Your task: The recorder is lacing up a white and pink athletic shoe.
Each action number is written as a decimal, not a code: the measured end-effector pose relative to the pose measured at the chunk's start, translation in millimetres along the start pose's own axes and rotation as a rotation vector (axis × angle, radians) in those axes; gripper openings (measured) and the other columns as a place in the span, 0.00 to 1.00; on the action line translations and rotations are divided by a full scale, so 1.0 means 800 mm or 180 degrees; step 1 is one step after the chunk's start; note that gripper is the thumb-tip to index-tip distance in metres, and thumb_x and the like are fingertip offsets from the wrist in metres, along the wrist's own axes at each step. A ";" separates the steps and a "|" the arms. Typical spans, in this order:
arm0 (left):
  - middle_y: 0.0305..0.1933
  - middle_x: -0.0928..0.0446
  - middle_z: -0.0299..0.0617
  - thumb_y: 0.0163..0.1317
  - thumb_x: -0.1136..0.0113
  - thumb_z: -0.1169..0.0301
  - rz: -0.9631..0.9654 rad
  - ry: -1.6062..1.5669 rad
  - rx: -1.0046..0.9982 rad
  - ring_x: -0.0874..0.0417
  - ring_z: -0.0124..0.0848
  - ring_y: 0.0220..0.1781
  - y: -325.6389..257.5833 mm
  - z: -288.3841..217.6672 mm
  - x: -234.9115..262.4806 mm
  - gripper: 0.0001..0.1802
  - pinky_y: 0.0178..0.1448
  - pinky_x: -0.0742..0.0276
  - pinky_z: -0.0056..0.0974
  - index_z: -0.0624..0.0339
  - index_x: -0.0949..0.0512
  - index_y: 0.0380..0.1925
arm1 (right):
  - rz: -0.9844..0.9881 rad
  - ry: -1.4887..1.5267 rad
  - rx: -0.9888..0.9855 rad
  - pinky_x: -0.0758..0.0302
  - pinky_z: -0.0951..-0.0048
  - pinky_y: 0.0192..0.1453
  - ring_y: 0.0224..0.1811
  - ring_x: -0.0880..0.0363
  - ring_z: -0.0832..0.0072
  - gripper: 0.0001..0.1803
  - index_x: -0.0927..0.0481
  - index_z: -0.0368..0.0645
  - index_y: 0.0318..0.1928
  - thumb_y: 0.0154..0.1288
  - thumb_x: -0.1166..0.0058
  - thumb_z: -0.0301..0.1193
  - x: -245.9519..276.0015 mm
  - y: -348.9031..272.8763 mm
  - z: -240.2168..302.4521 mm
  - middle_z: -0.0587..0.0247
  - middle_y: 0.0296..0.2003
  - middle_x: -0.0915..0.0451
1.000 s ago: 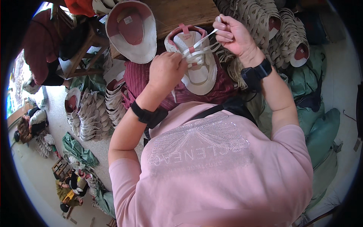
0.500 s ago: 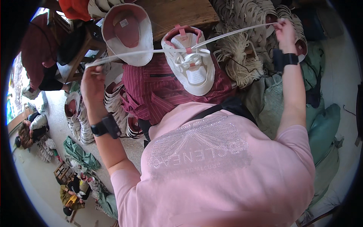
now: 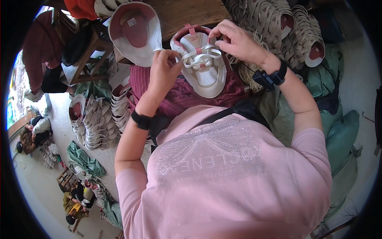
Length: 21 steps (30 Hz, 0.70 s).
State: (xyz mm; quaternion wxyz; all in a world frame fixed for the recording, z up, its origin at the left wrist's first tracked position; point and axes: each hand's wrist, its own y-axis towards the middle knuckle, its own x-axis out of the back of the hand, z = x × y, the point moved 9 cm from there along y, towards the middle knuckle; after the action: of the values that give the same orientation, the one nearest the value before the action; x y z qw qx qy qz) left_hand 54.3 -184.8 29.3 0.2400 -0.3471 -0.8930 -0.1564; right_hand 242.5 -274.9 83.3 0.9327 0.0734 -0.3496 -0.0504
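A white shoe upper (image 3: 207,75) with pink trim rests on my lap over a maroon striped cloth (image 3: 179,93). A white lace (image 3: 199,59) crosses its eyelets. My left hand (image 3: 165,69) pinches the lace at the upper's left side. On the right side near the top, my right hand (image 3: 236,40) grips the lace too. Both wrists wear black bands. My pink shirt fills the lower part of the view.
A second white and pink upper (image 3: 135,34) lies on a wooden bench (image 3: 191,14) ahead. Stacks of beige uppers stand at the right (image 3: 294,32) and at the left on the floor (image 3: 97,123). Green sacks (image 3: 342,135) lie at the right. Another person (image 3: 34,131) sits far left.
Half a second ago my arms were spread wide, pulling the lace taut to both sides. Both hands have come back in to the upper and hold the lace close over it.
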 end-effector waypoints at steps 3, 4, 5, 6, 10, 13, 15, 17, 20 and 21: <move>0.32 0.28 0.41 0.52 0.33 0.77 0.0158 -0.0052 0.0131 0.28 0.29 0.27 0.005 0.007 -0.013 0.11 0.34 0.28 0.32 0.65 0.21 0.36 | 0.0147 -0.0062 0.0064 0.28 0.74 0.42 0.37 0.26 0.73 0.09 0.21 0.41 0.42 0.60 0.45 0.26 -0.014 0.007 0.008 0.63 0.40 0.30; 0.31 0.29 0.41 0.52 0.33 0.77 0.0204 -0.0293 0.0359 0.28 0.29 0.28 0.005 0.014 -0.016 0.11 0.34 0.28 0.32 0.65 0.21 0.36 | 0.0143 -0.0064 0.0062 0.28 0.74 0.42 0.37 0.26 0.73 0.09 0.21 0.41 0.42 0.60 0.45 0.26 -0.018 0.008 0.010 0.63 0.40 0.30; 0.31 0.29 0.41 0.51 0.34 0.77 0.0249 -0.0532 0.0588 0.27 0.29 0.29 0.004 0.019 -0.020 0.11 0.34 0.28 0.32 0.65 0.21 0.36 | 0.0180 -0.0522 0.0134 0.28 0.71 0.44 0.38 0.26 0.70 0.09 0.21 0.41 0.42 0.60 0.46 0.26 -0.025 0.007 0.013 0.62 0.40 0.30; 0.31 0.29 0.41 0.51 0.34 0.77 0.0250 -0.0530 0.0587 0.27 0.29 0.29 0.003 0.016 -0.020 0.11 0.34 0.28 0.32 0.65 0.21 0.36 | 0.0216 -0.0979 0.0206 0.27 0.69 0.45 0.39 0.25 0.67 0.09 0.21 0.41 0.41 0.61 0.47 0.27 -0.030 0.006 0.015 0.60 0.41 0.30; 0.34 0.29 0.41 0.51 0.35 0.78 -0.0028 -0.0145 -0.0002 0.26 0.31 0.31 0.000 -0.038 0.009 0.11 0.35 0.26 0.34 0.61 0.22 0.36 | 0.0323 -0.0709 0.0098 0.27 0.66 0.46 0.40 0.25 0.64 0.10 0.22 0.40 0.41 0.60 0.49 0.26 -0.026 0.011 0.007 0.58 0.41 0.30; 0.36 0.28 0.41 0.51 0.36 0.79 0.0191 0.0252 -0.0801 0.24 0.35 0.33 -0.007 -0.067 0.009 0.10 0.36 0.24 0.37 0.60 0.22 0.35 | 0.0486 -0.0257 0.0246 0.27 0.67 0.46 0.41 0.25 0.65 0.10 0.23 0.40 0.41 0.57 0.49 0.24 -0.014 0.010 0.017 0.59 0.42 0.30; 0.37 0.28 0.41 0.51 0.36 0.79 0.0335 0.0435 -0.1171 0.23 0.38 0.34 -0.011 -0.077 0.005 0.10 0.38 0.23 0.38 0.59 0.22 0.35 | 0.1339 0.0125 -0.0179 0.27 0.68 0.47 0.42 0.25 0.65 0.12 0.23 0.39 0.41 0.54 0.49 0.21 -0.029 -0.001 0.014 0.59 0.41 0.30; 0.35 0.28 0.42 0.51 0.36 0.79 0.0344 0.0495 -0.1691 0.21 0.41 0.37 -0.011 -0.093 0.000 0.09 0.39 0.22 0.39 0.59 0.22 0.33 | 0.1217 0.0083 0.0059 0.28 0.69 0.46 0.41 0.26 0.64 0.11 0.24 0.40 0.39 0.53 0.47 0.20 -0.029 -0.007 0.016 0.59 0.42 0.30; 0.32 0.28 0.42 0.50 0.36 0.79 0.0213 0.0385 -0.1695 0.21 0.41 0.36 -0.006 -0.095 -0.004 0.10 0.37 0.23 0.41 0.58 0.24 0.33 | 0.0617 -0.0658 0.0931 0.27 0.68 0.46 0.41 0.26 0.63 0.09 0.25 0.40 0.36 0.53 0.44 0.21 -0.023 -0.010 0.029 0.59 0.40 0.28; 0.32 0.28 0.42 0.50 0.36 0.79 0.0211 0.0385 -0.1697 0.21 0.41 0.36 -0.005 -0.097 -0.007 0.10 0.37 0.23 0.41 0.58 0.24 0.33 | 0.0392 -0.0789 0.0987 0.26 0.67 0.44 0.40 0.25 0.62 0.08 0.26 0.41 0.35 0.53 0.43 0.21 -0.022 -0.010 0.028 0.60 0.37 0.26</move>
State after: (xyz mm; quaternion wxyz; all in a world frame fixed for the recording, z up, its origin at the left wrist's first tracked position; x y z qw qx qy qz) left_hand 79.7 -225.2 90.4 0.1980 -0.4171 -0.7925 -0.3985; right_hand 214.5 -282.5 87.6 0.8614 0.1877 -0.4691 0.0526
